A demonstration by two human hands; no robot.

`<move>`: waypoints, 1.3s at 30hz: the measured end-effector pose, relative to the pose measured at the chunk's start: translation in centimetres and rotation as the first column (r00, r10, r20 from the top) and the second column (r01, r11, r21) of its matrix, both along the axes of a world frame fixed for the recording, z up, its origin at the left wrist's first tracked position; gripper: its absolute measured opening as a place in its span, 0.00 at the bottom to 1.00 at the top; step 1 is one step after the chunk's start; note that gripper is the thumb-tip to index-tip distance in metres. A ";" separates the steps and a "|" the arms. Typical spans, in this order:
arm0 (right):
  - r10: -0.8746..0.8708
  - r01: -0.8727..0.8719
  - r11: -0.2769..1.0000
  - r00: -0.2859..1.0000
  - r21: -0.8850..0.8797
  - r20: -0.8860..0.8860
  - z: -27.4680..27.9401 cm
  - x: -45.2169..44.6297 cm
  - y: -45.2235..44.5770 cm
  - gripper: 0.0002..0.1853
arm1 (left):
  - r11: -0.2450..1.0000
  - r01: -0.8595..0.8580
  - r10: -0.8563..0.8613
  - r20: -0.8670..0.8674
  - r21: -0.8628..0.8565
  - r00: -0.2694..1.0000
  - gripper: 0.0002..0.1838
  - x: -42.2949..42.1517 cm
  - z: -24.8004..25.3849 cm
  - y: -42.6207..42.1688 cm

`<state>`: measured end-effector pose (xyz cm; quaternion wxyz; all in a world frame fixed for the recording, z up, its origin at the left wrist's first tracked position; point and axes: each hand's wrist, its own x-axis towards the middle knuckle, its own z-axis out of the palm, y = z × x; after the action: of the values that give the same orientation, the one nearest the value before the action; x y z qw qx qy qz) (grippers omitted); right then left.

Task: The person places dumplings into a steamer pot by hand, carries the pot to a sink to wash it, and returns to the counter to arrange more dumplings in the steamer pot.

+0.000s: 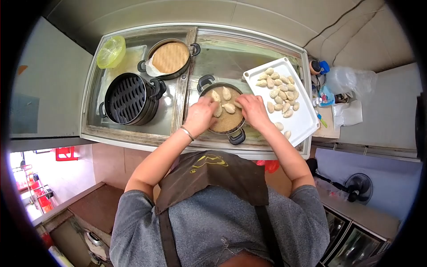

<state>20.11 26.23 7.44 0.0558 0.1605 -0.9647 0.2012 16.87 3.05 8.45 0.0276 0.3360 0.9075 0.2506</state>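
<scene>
A round pan (226, 126) with black handles and a tan mesh liner sits on the glass-topped counter before me. Several pale dumplings (228, 108) lie on the liner. My left hand (201, 116) reaches over the pan's left side, its fingers closed at a dumpling (217, 111) near the rim. Over the right rim is my right hand (253, 111), fingers pressed together on a dumpling (239, 104) that shows in part at its fingertips. On the right, a white tray (307, 126) holds many more dumplings (283, 94).
Stacked black steamer pans (129, 99) stand at the left, with a lined pan (171, 58) behind them. A yellow-green bowl (111, 52) sits at the back left. Beyond the tray are plastic bags (351, 82) and a blue packet (326, 96).
</scene>
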 end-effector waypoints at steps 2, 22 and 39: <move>-0.010 0.009 0.999 0.999 0.043 0.040 -1.2 0.0 0.2 0.23 | 0.988 0.131 -0.128 -0.042 0.083 0.991 0.24 -0.1 -1.5 0.5; 0.065 -0.063 0.994 0.998 -0.084 0.020 -1.6 -0.3 0.7 0.21 | 0.977 0.074 -0.059 -0.078 0.201 0.995 0.13 0.4 -1.7 2.6; -0.504 0.498 0.861 0.862 0.105 0.052 -5.8 4.6 11.1 0.21 | 0.984 -0.051 0.055 -0.018 0.173 0.998 0.09 1.2 -1.4 -2.0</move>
<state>24.74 37.37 1.64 0.0617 -0.1014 -0.9825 0.1433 18.03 1.01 7.10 -0.0185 0.3159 0.8913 0.3248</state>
